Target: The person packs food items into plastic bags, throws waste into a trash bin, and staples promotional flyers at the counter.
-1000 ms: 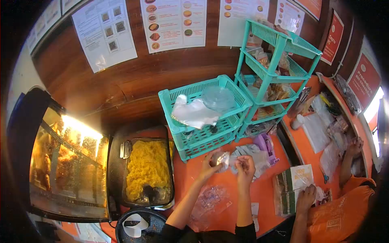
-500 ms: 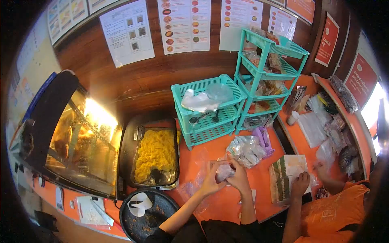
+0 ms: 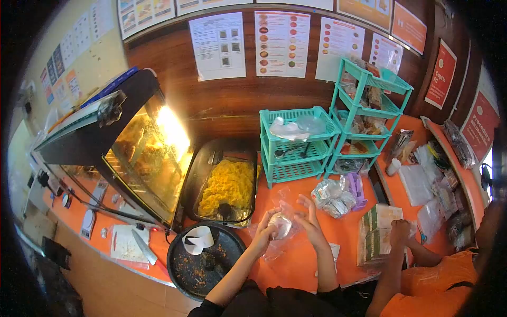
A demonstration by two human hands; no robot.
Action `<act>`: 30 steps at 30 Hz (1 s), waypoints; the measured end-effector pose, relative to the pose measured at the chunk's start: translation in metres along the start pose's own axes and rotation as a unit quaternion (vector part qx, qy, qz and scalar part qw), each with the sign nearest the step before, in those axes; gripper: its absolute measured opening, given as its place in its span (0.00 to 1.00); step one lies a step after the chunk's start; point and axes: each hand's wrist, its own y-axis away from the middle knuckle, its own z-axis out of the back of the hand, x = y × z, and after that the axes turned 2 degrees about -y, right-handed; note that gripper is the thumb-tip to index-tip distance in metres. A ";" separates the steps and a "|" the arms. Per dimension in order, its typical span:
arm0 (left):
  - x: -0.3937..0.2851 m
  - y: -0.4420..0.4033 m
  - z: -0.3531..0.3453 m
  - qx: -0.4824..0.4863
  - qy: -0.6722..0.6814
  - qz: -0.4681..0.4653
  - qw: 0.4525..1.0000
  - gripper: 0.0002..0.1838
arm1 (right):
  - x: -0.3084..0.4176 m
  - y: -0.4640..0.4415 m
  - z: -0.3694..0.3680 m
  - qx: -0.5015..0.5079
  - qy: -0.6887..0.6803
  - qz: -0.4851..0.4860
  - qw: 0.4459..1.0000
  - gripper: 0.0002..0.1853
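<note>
My left hand [image 3: 264, 233] is closed around the side of a small, shiny silvery packet [image 3: 281, 226]; its contents cannot be made out. Clear plastic film [image 3: 274, 249] lies crumpled around and under the packet on the orange counter. To the right, my right hand [image 3: 312, 228] has its fingers raised and spread, with the edge of the clear plastic close to them. Just beyond that hand rests a bunch of silvery foil packets [image 3: 334, 198] beside a purple holder [image 3: 357, 193].
A tray of yellow rice [image 3: 227, 185] and a round black pan [image 3: 182, 274] stand left, near a lit glass warmer [image 3: 142, 158] and a knife [image 3: 143, 247]. Teal racks [image 3: 298, 170] stand behind. At right, a co-worker's hand [image 3: 400, 232] is beside a green-and-beige printed stack [image 3: 376, 232].
My right hand has come off the packet and its fingers have spread; my left hand keeps hold. The view has swung left. The co-worker's hands have come closer together.
</note>
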 end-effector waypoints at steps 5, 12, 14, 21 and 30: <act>-0.003 0.023 0.004 0.027 0.230 -0.003 0.973 0.31 | -0.036 -0.007 -0.010 0.064 0.068 -0.048 0.994 0.20; -0.015 0.043 0.012 -0.038 0.191 -0.044 0.980 0.33 | 0.019 -0.006 -0.015 -0.101 -0.049 0.038 0.993 0.21; -0.008 0.040 0.011 -0.096 0.056 -0.066 0.992 0.33 | 0.022 -0.005 -0.018 -0.113 -0.109 0.105 0.982 0.21; -0.019 0.046 -0.016 -0.172 -0.098 -0.095 0.976 0.33 | 0.017 0.027 -0.043 0.080 -0.014 0.081 0.993 0.13; -0.005 0.039 -0.016 -0.144 -0.048 -0.172 0.973 0.26 | 0.035 0.042 -0.029 -0.055 0.055 0.131 0.988 0.12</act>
